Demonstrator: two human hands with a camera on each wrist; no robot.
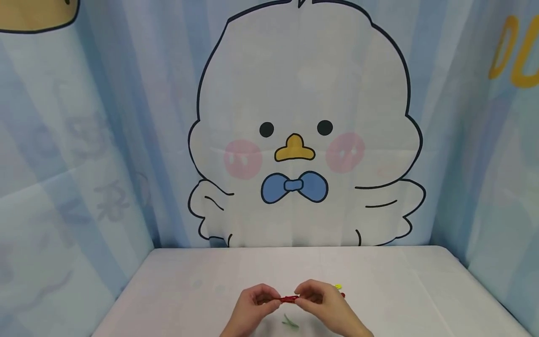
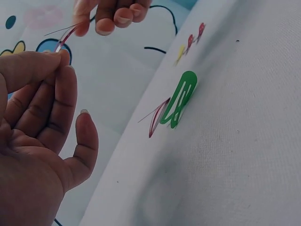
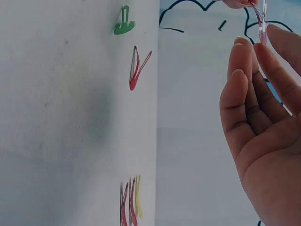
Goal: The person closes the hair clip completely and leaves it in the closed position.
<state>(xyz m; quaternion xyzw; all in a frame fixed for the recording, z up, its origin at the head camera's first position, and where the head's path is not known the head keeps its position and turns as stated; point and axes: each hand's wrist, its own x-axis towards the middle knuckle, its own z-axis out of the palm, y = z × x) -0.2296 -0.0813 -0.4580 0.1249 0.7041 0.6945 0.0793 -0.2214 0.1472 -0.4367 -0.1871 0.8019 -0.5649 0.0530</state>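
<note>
The held clip [image 1: 289,299] is red, the table [image 1: 421,285] whitish.

My head feed: pale table [image 1: 404,276], lower frame. Left-wrist feed, centre: green clip [image 2: 189,79], splayed red clip [image 3: 133,85] near it. Same feed, upper right of centre: yellow clip [image 2: 180,52], two red clips [image 2: 201,28], in a row.

White table [image 1: 181,285], blue curtain [image 1: 139,93], printed bird [image 1: 303,75], 2 pink cheeks [image 1: 243,159]
</note>
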